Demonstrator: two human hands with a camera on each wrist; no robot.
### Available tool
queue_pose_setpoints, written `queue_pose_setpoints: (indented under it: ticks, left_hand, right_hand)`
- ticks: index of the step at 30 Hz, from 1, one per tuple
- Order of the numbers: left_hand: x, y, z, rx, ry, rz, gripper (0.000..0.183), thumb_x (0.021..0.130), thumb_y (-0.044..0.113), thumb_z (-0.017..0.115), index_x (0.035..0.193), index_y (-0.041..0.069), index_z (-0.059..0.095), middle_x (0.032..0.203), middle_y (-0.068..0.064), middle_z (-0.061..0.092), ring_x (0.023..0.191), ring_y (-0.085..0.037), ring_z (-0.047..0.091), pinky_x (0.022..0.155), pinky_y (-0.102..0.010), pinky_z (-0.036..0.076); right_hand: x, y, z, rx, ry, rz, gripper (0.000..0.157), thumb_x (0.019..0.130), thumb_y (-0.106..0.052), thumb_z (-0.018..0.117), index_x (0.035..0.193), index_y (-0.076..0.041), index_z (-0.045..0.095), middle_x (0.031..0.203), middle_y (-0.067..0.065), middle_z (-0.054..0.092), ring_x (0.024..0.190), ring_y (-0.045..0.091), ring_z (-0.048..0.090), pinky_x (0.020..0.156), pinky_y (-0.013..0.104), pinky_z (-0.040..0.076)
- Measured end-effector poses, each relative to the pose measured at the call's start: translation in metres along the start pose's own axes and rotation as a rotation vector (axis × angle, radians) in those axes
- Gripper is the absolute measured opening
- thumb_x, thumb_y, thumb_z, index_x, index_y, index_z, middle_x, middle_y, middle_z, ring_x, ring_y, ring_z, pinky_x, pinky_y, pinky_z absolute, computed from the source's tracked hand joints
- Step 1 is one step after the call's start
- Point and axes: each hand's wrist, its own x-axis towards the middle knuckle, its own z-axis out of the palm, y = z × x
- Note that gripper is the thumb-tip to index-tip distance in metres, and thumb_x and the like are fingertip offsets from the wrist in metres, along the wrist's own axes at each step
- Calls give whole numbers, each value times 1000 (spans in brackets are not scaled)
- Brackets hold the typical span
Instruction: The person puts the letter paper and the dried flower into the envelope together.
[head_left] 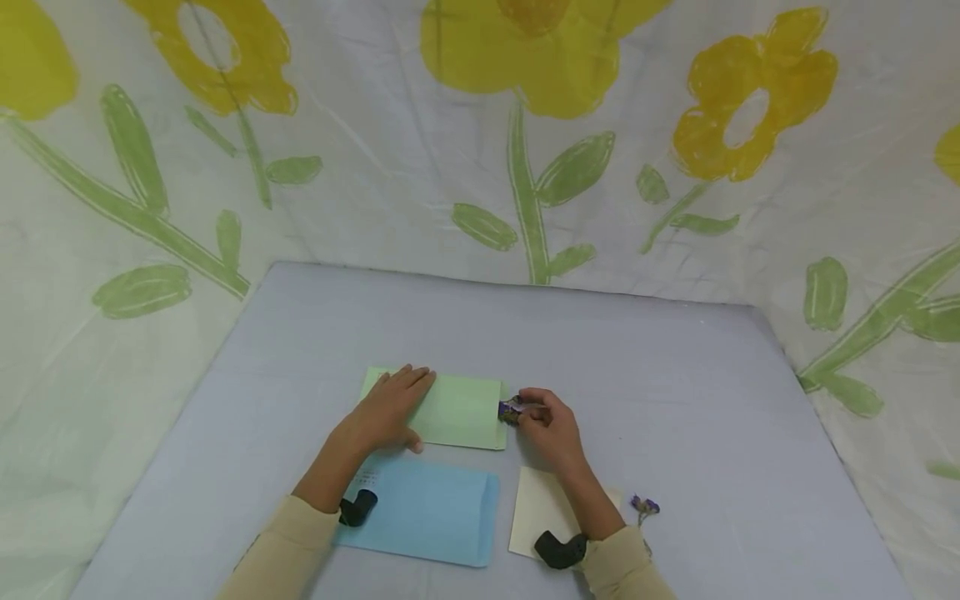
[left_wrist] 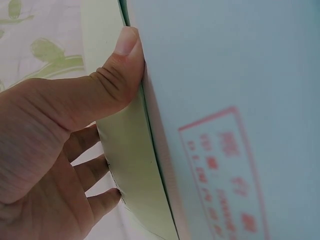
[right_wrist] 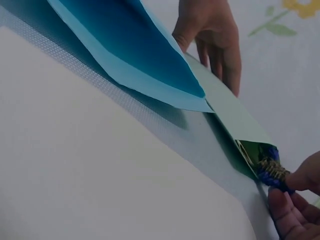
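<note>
My left hand rests on a light green envelope, fingers spread toward its far edge and thumb at its near edge. At the envelope's right end, its open mouth shows a darker green inside. There my right hand pinches a small bunch of dried purple-blue flowers between thumb and fingers. The flowers overlap the mouth; their far part is hidden by the envelope.
Nearer the body lies a blue envelope, its flap end to the right. A cream envelope is partly covered by the right forearm. Beside that forearm lies another dried flower sprig. All rest on a pale grey table before a flower-printed cloth.
</note>
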Motion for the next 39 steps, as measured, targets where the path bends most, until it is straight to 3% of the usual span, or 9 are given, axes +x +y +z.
queue_pose_setpoints:
  ticks: [12, 27, 34, 39]
  left_hand:
    - [0, 0, -2, 1, 1, 0, 106, 69, 25, 93, 152, -5, 34, 156, -23, 35, 146, -43, 25, 116, -62, 21]
    - [3, 0, 0, -19, -10, -25, 109, 67, 26, 94, 153, -3, 34, 157, -21, 34, 147, -41, 24, 117, -60, 20]
    - [2, 0, 0, -28, -11, -29, 109, 68, 25, 93, 153, -3, 33, 157, -21, 34, 147, -41, 23, 117, -60, 19]
    - [2, -1, 2, -27, -15, -27, 109, 68, 26, 93, 154, -3, 33, 158, -21, 33, 147, -41, 23, 117, -60, 19]
  right_hand:
    - [2, -1, 6, -14, 38, -49, 30, 84, 10, 63, 113, 3, 68, 110, 17, 69, 83, 16, 61, 71, 18, 51]
    - [3, -3, 15, 49, 16, -94, 23, 85, 10, 67, 108, 6, 68, 101, 19, 72, 83, 18, 65, 70, 18, 53]
    - [-12, -46, 11, 45, -9, -76, 25, 84, 15, 64, 110, 16, 63, 106, 31, 67, 88, 35, 66, 71, 17, 51]
    - [-11, -46, 12, 60, -15, -59, 26, 84, 15, 64, 111, 16, 63, 110, 32, 66, 88, 33, 65, 72, 15, 51]
